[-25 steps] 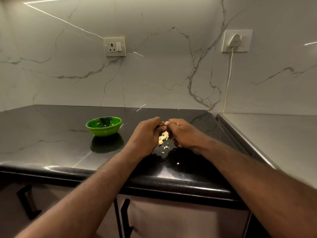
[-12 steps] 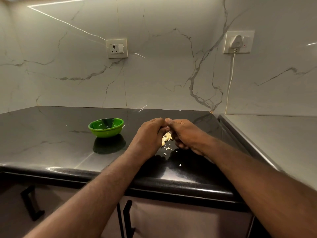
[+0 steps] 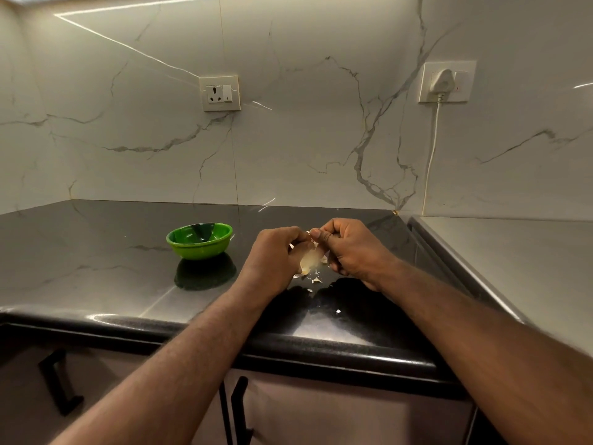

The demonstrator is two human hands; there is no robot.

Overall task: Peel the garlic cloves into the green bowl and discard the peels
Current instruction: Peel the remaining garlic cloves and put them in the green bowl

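Garlic clove: a pale, yellowish garlic clove (image 3: 310, 260), held between the two grips just above the surface. Fingers partly hide it, and how much skin is left on it cannot be told.
Left grip: the left grip (image 3: 276, 255) is clenched round the clove's lower part, knuckles towards the camera.
Right grip: the right grip (image 3: 353, 248) pinches the clove's upper end between thumb and forefinger, with the other fingers curled under. The two grips touch at the clove.
Peel scraps: small, thin, off-white peel scraps (image 3: 316, 280) lie on the surface directly beneath the grips. One stray fleck lies nearer the front edge.
Bowl: a round, glossy green plastic bowl (image 3: 199, 240) stands upright to the left of the left grip, near it but not touching.
Surface: a polished black stone surface (image 3: 96, 268) with faint pale veins lies under both grips. Both forearms reach in over its rounded front edge.
Side top: a matt grey top (image 3: 513, 252) adjoins the surface to the right of the right grip.
Wall: a white, grey-veined marble wall (image 3: 305, 139) rises beyond the grips. It carries a white socket plate (image 3: 219, 93) up and to the left, and a white plug with hanging cord (image 3: 442, 81) up and to the right.
Cabinet: black bar handles (image 3: 240, 409) show on the cabinet doors below the front edge, nearer the camera than the grips.
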